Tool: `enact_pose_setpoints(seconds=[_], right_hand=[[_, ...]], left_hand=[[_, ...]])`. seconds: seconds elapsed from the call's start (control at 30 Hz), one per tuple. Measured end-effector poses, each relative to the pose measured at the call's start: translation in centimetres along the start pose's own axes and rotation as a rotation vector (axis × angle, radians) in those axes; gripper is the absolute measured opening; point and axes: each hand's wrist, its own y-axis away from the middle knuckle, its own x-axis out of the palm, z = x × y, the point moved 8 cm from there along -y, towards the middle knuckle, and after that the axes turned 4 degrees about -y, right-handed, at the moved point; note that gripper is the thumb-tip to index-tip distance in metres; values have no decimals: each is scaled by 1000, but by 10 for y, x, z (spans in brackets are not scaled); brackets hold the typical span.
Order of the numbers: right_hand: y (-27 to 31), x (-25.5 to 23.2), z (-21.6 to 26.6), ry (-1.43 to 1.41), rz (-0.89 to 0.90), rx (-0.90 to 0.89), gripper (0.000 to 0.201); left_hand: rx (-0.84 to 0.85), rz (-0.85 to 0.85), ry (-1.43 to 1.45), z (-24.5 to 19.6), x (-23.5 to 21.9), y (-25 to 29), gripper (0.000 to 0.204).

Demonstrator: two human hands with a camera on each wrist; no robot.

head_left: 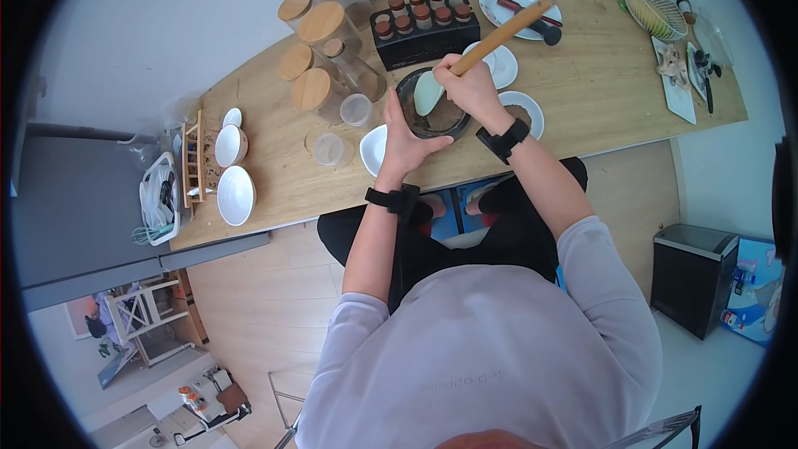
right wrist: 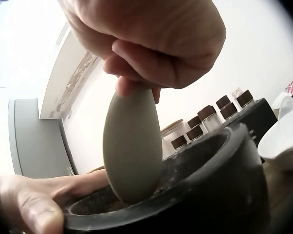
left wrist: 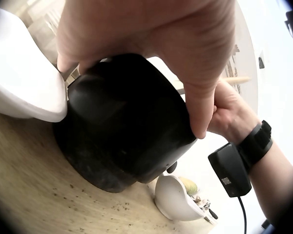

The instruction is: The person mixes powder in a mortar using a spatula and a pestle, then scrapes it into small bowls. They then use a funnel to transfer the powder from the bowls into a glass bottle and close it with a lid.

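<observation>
A black mortar [head_left: 426,135] with a dark powdery layer inside stands on the wooden table. My left hand [head_left: 406,145] grips its rim, thumb on the near side and fingers along the left; in the left wrist view they span the black wall. With my right hand [head_left: 474,91] I hold a spatula [head_left: 504,34] by its wooden handle, close to the head. The pale green spatula head [right wrist: 133,146] points down into the mortar, its tip low in the bowl and partly hidden behind the rim in the right wrist view.
White bowls [head_left: 373,152] flank the mortar, the right one holding brown powder. Behind it are a black spice rack [head_left: 407,56] and a white plate [head_left: 504,69]. Wooden-lidded jars [head_left: 316,90] and small clear cups [head_left: 357,110] stand left. More white bowls [head_left: 237,196] sit far left.
</observation>
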Motion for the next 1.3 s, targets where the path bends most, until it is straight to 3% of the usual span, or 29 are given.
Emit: enact_pose_setpoints(seconds=[0.1, 0.13, 0.23, 0.33, 0.43, 0.57, 0.6, 0.7, 0.73, 0.83, 1.0, 1.1, 1.3], right_hand=[[9, 6, -12, 107, -72, -58, 19], [10, 5, -14, 79, -42, 25, 19], [10, 0, 0, 157, -23, 3, 18], [13, 11, 5, -44, -11, 83, 17], [14, 15, 1, 106, -51, -21, 18], [4, 0, -8, 117, 4, 73, 17], [6, -1, 1, 97, -21, 6, 17], [16, 13, 6, -121, 22, 94, 17], [14, 14, 2, -61, -28, -8, 18], [7, 9, -14, 26, 19, 64, 18], [15, 14, 9, -76, 41, 15, 19], [20, 18, 2, 106, 30, 11, 19], [17, 8, 13, 56, 49, -1, 19]], left_hand=[[-3, 11, -13, 4, -1, -1, 144], [-3, 14, -10, 4, -1, 0, 144], [2, -3, -20, 2, -2, 0, 143], [-7, -6, -34, 0, 0, -1, 142], [2, -16, -40, 2, -2, 1, 142], [16, -12, -19, 2, -1, -1, 142], [17, -10, -17, 2, -1, -2, 142], [9, -15, -21, 2, 0, 0, 143], [8, -19, -32, 3, 0, 0, 143], [18, -22, -36, 3, -3, -1, 144], [-11, 12, -7, -2, -2, 0, 144], [-4, -12, -33, 1, -2, -1, 144], [-5, -3, -32, -2, -1, -1, 143]])
